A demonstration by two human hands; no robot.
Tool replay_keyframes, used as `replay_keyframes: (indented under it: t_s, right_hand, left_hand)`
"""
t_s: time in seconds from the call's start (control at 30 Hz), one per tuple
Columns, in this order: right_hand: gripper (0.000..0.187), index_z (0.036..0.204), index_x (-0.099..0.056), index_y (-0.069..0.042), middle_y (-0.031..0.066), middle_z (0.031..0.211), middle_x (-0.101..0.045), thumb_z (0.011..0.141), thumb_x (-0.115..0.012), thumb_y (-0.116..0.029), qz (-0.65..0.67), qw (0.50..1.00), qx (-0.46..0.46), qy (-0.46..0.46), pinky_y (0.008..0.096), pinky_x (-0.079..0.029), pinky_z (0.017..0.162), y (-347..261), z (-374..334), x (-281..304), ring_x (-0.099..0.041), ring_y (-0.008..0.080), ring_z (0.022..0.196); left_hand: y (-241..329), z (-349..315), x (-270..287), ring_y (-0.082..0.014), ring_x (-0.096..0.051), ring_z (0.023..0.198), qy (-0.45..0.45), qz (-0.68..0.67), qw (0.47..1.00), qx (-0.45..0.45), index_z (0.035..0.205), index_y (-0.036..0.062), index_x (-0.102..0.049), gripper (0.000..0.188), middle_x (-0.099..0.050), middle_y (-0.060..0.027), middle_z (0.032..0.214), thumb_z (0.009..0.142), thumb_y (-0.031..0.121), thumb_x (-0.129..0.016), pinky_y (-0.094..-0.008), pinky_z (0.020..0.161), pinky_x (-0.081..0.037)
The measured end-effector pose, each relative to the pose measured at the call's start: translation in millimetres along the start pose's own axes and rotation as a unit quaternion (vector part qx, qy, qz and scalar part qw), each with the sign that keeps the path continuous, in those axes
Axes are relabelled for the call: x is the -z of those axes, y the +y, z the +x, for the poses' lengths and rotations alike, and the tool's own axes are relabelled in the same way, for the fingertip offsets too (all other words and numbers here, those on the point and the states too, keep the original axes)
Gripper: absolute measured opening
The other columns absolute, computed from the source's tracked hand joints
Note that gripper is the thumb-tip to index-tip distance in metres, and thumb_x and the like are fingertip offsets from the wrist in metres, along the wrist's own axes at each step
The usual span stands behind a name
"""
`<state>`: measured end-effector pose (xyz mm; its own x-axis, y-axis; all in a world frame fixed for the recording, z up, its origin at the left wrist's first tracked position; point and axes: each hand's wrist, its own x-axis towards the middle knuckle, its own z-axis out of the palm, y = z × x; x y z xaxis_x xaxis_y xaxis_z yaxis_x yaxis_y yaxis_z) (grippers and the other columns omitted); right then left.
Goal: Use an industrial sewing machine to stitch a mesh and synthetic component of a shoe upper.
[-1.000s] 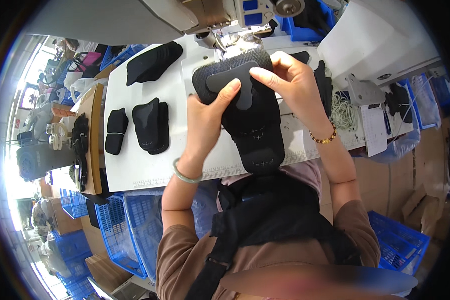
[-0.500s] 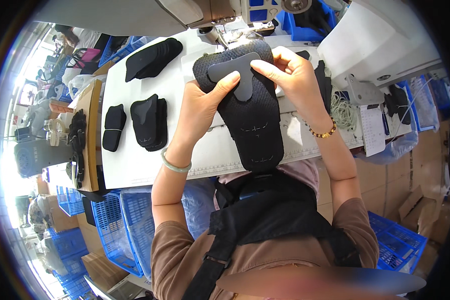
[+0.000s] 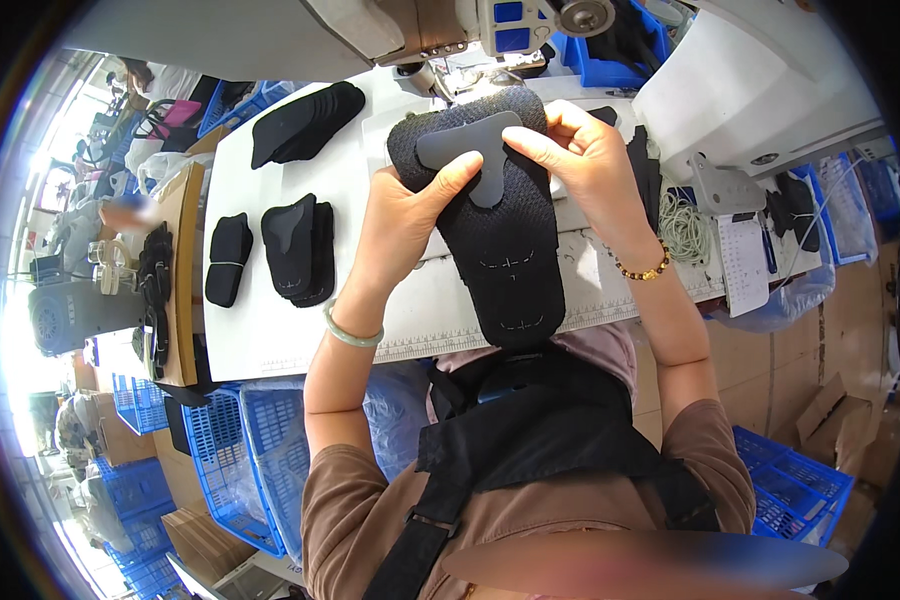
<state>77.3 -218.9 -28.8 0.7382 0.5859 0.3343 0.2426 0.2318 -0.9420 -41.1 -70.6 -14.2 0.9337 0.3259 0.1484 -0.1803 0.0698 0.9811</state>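
Note:
Both my hands hold up a long black textured fabric piece point(image 3: 510, 255) in front of the sewing machine point(image 3: 425, 40). On its upper part lies a smooth dark grey T-shaped patch point(image 3: 465, 145). My left hand point(image 3: 415, 205) grips the left edge, its thumb pressing near the patch's lower left side. My right hand point(image 3: 580, 150) pinches the upper right edge, with the thumb at the patch's right arm. The fingers behind the fabric are mostly hidden. White stitch-like marks show on the lower half, which hangs toward the table's front edge.
To the left on the white table point(image 3: 380, 290) lie a fanned stack of black pieces point(image 3: 308, 122), a pile topped by a grey patch point(image 3: 292, 245) and a tied black bundle point(image 3: 229, 258). Pale cord point(image 3: 684, 232) lies at right. Blue crates point(image 3: 235, 465) stand below left.
The fabric piece and both hands stay nearly where they were. The patch and its piece sit very slightly lower in view, and the whole view has shifted a little.

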Motion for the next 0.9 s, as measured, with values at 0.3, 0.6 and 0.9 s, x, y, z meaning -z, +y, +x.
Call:
replay_keyframes:
  t_s: [0.3,0.6,0.9]
  right_hand:
    - [0.022,0.080,-0.059,-0.004,-0.0042,0.064,-0.055,0.084,-0.070,-0.023,-0.013,1.000,-0.016,-0.013,0.0175,-0.035,0.046,-2,-5,0,-0.046,0.0001,0.054]
    - [0.049,0.109,-0.063,-0.034,-0.0046,0.093,-0.050,0.068,-0.068,-0.007,-0.502,0.670,0.544,0.061,0.0251,-0.039,0.073,26,-21,17,-0.048,0.0108,0.081]
    - [0.035,0.099,-0.071,-0.028,-0.0064,0.089,-0.047,0.066,-0.071,-0.016,-0.454,0.685,0.569,0.019,0.0280,-0.032,0.076,11,-9,-4,-0.043,0.0093,0.078]
  left_hand:
    - [0,-1,-1,-0.0086,-0.059,0.082,0.016,0.000,1.000,-0.004,0.102,-0.0049,-0.064,0.026,-0.066,-0.0053,0.092,0.088,0.017,-0.066,-0.0222,0.075,-0.049]
    - [3,-3,-3,-0.0084,-0.059,0.078,0.051,-0.013,0.999,-0.013,0.098,-0.0051,-0.065,0.025,-0.066,-0.0053,0.090,0.088,0.017,-0.066,-0.0213,0.071,-0.049]
    - [15,-13,-4,-0.0102,-0.061,0.078,0.107,-0.060,0.992,-0.007,0.102,-0.0045,-0.063,0.022,-0.065,-0.0067,0.092,0.088,0.013,-0.064,-0.0228,0.070,-0.051]
